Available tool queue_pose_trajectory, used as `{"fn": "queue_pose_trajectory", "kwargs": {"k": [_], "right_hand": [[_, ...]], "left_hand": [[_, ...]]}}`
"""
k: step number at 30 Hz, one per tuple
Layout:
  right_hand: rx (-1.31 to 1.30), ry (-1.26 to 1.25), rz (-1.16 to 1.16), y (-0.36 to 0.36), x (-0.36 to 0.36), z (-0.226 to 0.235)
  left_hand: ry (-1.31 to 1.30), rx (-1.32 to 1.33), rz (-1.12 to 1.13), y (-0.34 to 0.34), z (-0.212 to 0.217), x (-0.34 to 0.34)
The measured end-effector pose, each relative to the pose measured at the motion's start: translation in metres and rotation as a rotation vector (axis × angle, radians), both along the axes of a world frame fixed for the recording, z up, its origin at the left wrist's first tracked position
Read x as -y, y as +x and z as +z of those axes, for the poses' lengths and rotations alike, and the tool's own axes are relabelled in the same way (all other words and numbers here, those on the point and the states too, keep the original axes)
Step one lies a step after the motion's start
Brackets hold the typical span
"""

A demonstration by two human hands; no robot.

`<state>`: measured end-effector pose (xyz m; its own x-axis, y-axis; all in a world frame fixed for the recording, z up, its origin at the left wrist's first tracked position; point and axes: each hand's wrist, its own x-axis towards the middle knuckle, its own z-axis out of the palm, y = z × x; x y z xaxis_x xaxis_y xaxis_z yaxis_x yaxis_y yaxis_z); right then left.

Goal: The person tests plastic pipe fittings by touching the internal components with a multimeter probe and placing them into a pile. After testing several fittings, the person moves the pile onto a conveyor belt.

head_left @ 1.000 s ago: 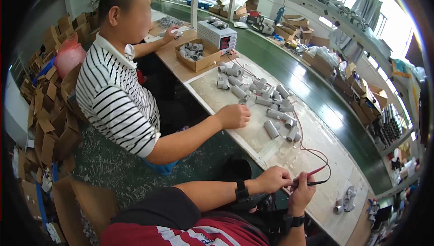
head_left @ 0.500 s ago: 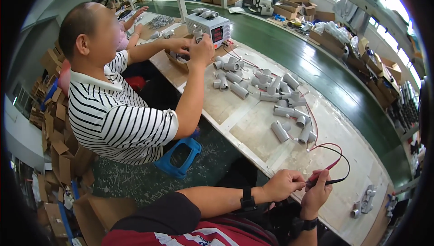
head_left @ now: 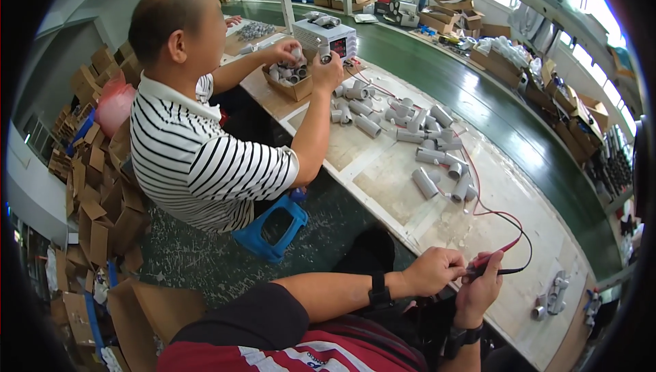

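Observation:
Over the near edge of the workbench (head_left: 391,216), my two hands meet. My right hand (head_left: 478,297) is closed around a pair of test probes, a red probe (head_left: 484,261) and a black one, whose wires loop away over the bench. Pinched at the fingertips, my left hand (head_left: 432,273) touches the probe end. Whatever small thing lies between its fingers is too hidden to name. Beyond, a pile of grey cylindrical housings (head_left: 425,182) with short leads covers the bench. A few grey metal parts (head_left: 555,297) lie to the right of my hands.
At my left, a co-worker in a striped shirt (head_left: 205,153) handles grey parts over a cardboard box (head_left: 298,90). A power supply (head_left: 326,36) stands behind that box. A blue stool (head_left: 273,230) is on the floor. A green conveyor belt (head_left: 471,81) runs along the bench's far side.
The scene has shifted slightly to the right in view. The co-worker's hands have parted, and the box of parts below them now shows. My hands stay together at the probes.

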<state>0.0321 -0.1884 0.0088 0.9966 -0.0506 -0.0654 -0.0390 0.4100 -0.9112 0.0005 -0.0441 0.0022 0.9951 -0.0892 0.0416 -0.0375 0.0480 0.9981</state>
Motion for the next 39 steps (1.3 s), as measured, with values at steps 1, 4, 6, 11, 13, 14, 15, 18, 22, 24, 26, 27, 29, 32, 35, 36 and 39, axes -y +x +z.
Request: {"fn": "queue_pose_trajectory", "kwargs": {"k": [1, 4, 6, 11, 13, 14, 15, 18, 22, 24, 26, 27, 29, 32, 35, 36, 39], "right_hand": [[0.001, -0.004, 0.002, -0.005, 0.005, 0.004], [-0.013, 0.016, 0.186, -0.017, 0.022, 0.021], [-0.015, 0.011, 0.249, -0.020, 0.034, 0.021], [-0.057, 0.054, 0.373, -0.021, 0.060, 0.012], [-0.099, 0.097, 0.410, -0.016, 0.069, 0.005], [-0.137, 0.119, 0.442, -0.010, 0.072, 0.004], [-0.144, 0.077, 0.526, 0.002, 0.066, 0.002], [0.037, -0.120, 0.590, 0.041, 0.050, -0.013], [-0.003, -0.075, 0.459, 0.077, 0.065, -0.014], [-0.054, -0.059, 0.393, 0.090, 0.074, -0.019], [-0.068, -0.025, 0.403, 0.094, 0.069, -0.024], [-0.096, -0.052, 0.385, 0.091, 0.071, -0.027], [-0.102, -0.085, 0.394, 0.090, 0.055, -0.021], [-0.020, -0.265, 0.437, 0.090, 0.035, -0.030], [-0.115, -0.228, 0.324, 0.085, 0.078, -0.050], [-0.134, -0.144, 0.316, 0.087, 0.079, -0.047], [-0.077, -0.111, 0.404, 0.088, 0.054, -0.038]], "left_hand": [[0.003, -0.002, -0.031, -0.005, 0.003, 0.001], [-0.045, -0.041, -0.094, -0.012, 0.004, -0.003], [-0.063, -0.051, -0.134, -0.014, 0.004, -0.001], [-0.067, -0.170, -0.198, -0.017, -0.001, 0.014], [0.137, -0.100, -0.166, -0.011, -0.002, 0.019], [0.289, -0.028, -0.143, -0.012, -0.004, 0.018], [0.338, -0.026, -0.098, -0.014, -0.009, 0.010], [0.283, -0.213, 0.115, -0.012, 0.006, 0.005], [0.547, 0.208, 0.031, -0.009, 0.075, 0.078], [0.729, 0.512, -0.282, 0.003, 0.101, 0.129], [0.854, 0.584, -0.462, 0.021, 0.106, 0.180], [0.892, 0.538, -0.531, 0.032, 0.104, 0.206], [0.994, 1.088, -0.583, 0.073, 0.062, 0.249], [1.256, 0.939, -0.661, 0.126, 0.047, 0.294], [1.224, 0.924, -0.903, 0.157, 0.038, 0.380], [1.200, 0.944, -0.935, 0.157, 0.047, 0.385], [1.332, 0.764, -0.960, 0.184, 0.053, 0.360]]}}
